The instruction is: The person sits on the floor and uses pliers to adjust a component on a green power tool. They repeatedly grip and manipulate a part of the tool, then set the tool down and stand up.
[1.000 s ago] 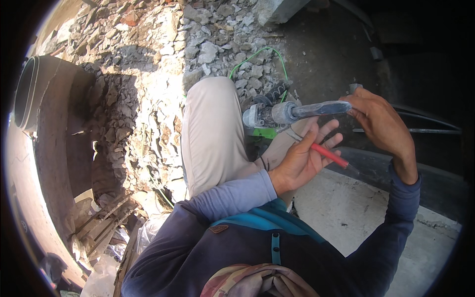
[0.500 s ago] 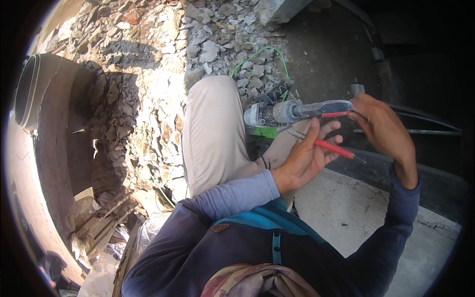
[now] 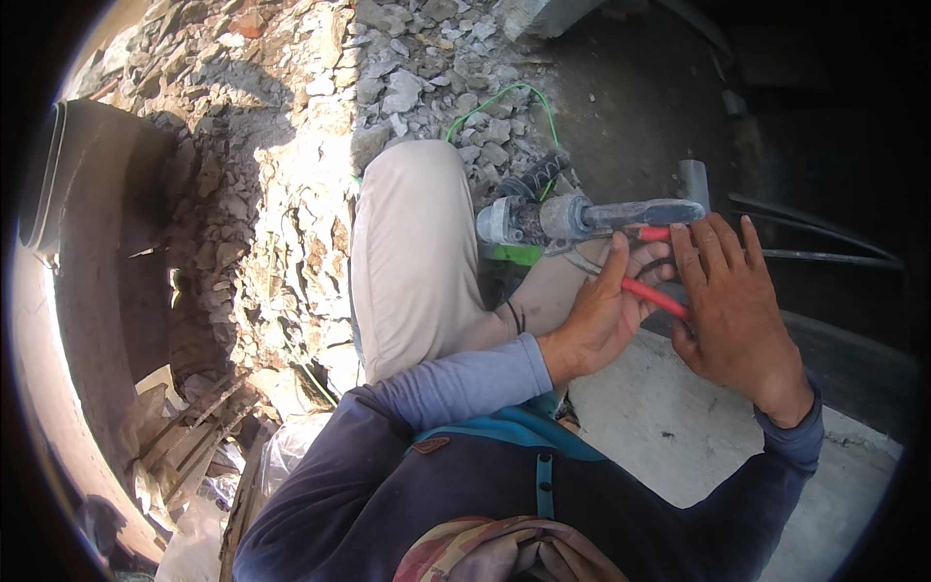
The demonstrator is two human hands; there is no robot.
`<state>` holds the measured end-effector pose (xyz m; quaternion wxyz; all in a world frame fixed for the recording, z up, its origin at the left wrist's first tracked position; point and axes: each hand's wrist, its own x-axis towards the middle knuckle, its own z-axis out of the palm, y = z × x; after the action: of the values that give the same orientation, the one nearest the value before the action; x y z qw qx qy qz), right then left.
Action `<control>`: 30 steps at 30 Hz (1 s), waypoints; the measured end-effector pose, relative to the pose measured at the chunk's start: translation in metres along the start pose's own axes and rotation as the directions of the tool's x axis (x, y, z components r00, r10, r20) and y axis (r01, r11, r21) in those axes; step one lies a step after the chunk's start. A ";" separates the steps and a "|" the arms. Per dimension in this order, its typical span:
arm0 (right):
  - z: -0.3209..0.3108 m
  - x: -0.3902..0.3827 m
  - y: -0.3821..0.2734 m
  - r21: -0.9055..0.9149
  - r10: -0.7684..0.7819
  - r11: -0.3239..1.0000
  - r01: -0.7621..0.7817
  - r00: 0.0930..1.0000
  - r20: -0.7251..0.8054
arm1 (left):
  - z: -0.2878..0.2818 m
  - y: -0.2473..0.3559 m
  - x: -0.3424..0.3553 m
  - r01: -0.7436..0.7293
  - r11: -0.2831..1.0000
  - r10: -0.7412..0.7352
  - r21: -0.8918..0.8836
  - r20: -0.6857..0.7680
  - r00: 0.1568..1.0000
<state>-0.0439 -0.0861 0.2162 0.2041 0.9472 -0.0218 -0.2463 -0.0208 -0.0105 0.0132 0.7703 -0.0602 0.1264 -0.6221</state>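
Note:
A dusty rotary hammer (image 3: pixel 558 219) lies across my lower legs, its flat chisel bit (image 3: pixel 648 212) pointing right. My left hand (image 3: pixel 599 325) is closed on the lower red handle of what look like pliers (image 3: pixel 655 294). A grey curved metal arm of the pliers runs beside the hammer's collar, where their jaws are partly hidden. The upper red handle lies just under the chisel. My right hand (image 3: pixel 729 301) is open, back upward, fingers stretched and spread. Its fingertips reach the end of the upper handle; its thumb is at the end of the lower one.
Broken rubble (image 3: pixel 402 87) covers the ground ahead and to the left, with a green cable (image 3: pixel 504 95) looping over it. A large curved trough-like piece (image 3: pixel 92 194) stands at the far left. Wood scraps (image 3: pixel 199 422) and plastic lie below it. A concrete slab (image 3: pixel 669 427) is at my right.
My right hand has left the chisel's tip, moved down and inward, and spread its fingers by the red handle ends. My left hand keeps its hold on the pliers.

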 end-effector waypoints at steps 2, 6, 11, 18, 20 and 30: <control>0.020 0.004 -0.012 -0.131 0.020 0.991 -0.026 0.999 -0.049 | 0.009 0.002 -0.001 -0.014 0.999 0.014 0.031 0.002 1.000; 0.044 0.014 -0.013 0.052 0.101 0.994 -0.096 0.991 -0.083 | -0.001 0.000 0.002 0.004 0.997 -0.005 0.078 0.013 1.000; 0.041 0.012 -0.016 0.064 0.093 0.994 -0.087 0.992 -0.090 | -0.001 -0.004 -0.003 -0.014 0.994 0.014 0.108 -0.002 1.000; 0.027 0.001 -0.030 0.127 0.209 0.962 -0.241 0.952 0.222 | -0.004 -0.011 -0.010 0.089 0.980 -0.061 0.178 -0.156 0.986; 0.023 -0.002 -0.037 0.103 0.225 0.960 -0.259 0.937 0.266 | -0.005 -0.011 -0.016 0.124 0.967 -0.080 0.220 -0.199 0.977; -0.007 0.009 -0.004 0.479 0.231 0.790 -0.381 0.910 0.343 | -0.010 -0.001 -0.029 0.082 0.990 -0.073 0.116 -0.080 0.994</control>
<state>-0.0324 -0.0812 0.2161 -0.0361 0.9076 -0.2715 -0.3183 -0.0302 0.0186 0.0078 0.7426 0.0046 0.1159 -0.6596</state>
